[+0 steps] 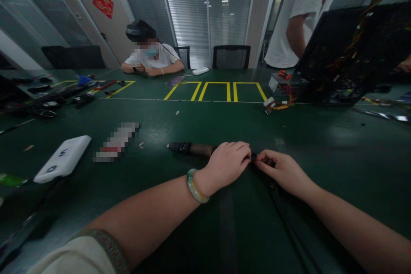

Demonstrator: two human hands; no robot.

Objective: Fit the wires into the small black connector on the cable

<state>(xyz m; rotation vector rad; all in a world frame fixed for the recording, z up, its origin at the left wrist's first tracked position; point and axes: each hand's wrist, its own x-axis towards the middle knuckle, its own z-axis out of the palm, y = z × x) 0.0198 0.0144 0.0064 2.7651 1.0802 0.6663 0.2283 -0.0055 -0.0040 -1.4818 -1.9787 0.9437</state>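
Observation:
On the green table lies an electric screwdriver (199, 150), its black collar and metal tip pointing left. My left hand (228, 160) is closed over the rear of its brownish barrel, and the fingers hide that end. Just to the right, my right hand (285, 172) pinches the end of a black cable (282, 212) close to the tool's tail. The two hands' fingertips nearly meet there. Whether the cable end is seated in the tool is hidden. From under my right hand the cable runs down toward the near table edge.
A white power bank (63, 159) lies at left, near a blurred-out flat item (117, 142). Cables and tools (81, 99) clutter the far left. A black computer case (349, 51) and power supply (284, 85) stand at the right back. A masked person (157, 58) sits opposite; another stands behind the case.

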